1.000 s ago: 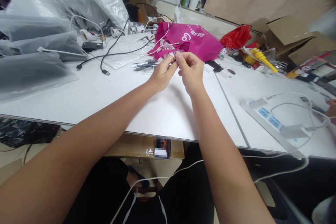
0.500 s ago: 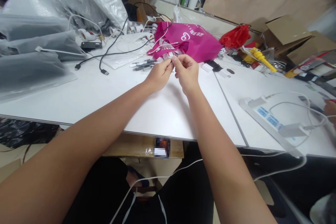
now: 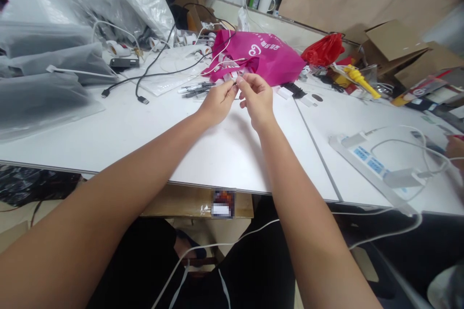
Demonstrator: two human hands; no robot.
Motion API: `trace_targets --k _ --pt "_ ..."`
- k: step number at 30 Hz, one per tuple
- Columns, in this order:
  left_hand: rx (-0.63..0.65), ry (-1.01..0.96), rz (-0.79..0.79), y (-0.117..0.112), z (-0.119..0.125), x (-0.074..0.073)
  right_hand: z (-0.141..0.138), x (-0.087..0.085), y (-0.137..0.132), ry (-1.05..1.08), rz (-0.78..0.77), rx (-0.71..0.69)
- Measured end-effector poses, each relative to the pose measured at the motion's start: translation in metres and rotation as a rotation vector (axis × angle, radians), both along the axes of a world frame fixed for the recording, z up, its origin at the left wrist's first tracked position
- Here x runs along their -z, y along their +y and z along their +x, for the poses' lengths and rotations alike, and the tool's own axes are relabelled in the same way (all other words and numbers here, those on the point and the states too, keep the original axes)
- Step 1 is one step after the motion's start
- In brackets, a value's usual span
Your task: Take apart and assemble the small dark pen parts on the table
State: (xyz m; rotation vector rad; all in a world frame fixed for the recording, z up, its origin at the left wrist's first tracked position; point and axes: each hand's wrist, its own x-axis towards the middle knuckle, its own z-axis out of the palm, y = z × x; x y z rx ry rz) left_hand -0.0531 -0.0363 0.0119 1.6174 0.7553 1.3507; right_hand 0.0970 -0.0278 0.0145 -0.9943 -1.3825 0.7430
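Note:
My left hand (image 3: 218, 102) and my right hand (image 3: 256, 99) meet above the white table (image 3: 224, 154), fingertips pinched close together. Between them is something small and dark, too little of it showing to name. Just behind the hands lies a magenta bag (image 3: 270, 58) with white print, its opening toward me. Several dark, pen-like slim pieces (image 3: 197, 89) lie left of my left hand. To the right of my right hand are a small white box (image 3: 284, 92) and a black item (image 3: 297, 90).
Black USB cables (image 3: 143, 99) and grey plastic bags (image 3: 47, 96) lie at left. A white power strip (image 3: 373, 169) with plugged-in chargers sits at right. Behind it are a red bag (image 3: 322, 50), a yellow tool (image 3: 361, 80) and cardboard boxes (image 3: 397, 41). Another person's hand (image 3: 456, 149) shows at the right edge.
Both hands stay pinched together at nearly the same spot, with only slight finger movement. The whole view has shifted a little.

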Motion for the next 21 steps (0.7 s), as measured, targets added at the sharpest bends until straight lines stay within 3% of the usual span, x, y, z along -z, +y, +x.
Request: trace_targets --k 11,21 --pt "0.041 -0.037 -0.091 -0.0012 -0.0018 -0.0002 -0.0028 -0.0038 -0.0035 0.057 -0.041 0.015" --pt "-0.005 0.024 0.031 0.0037 -0.0021 0.0045 -0.0036 -0.0002 -0.0019 0.027 -0.028 0.011"
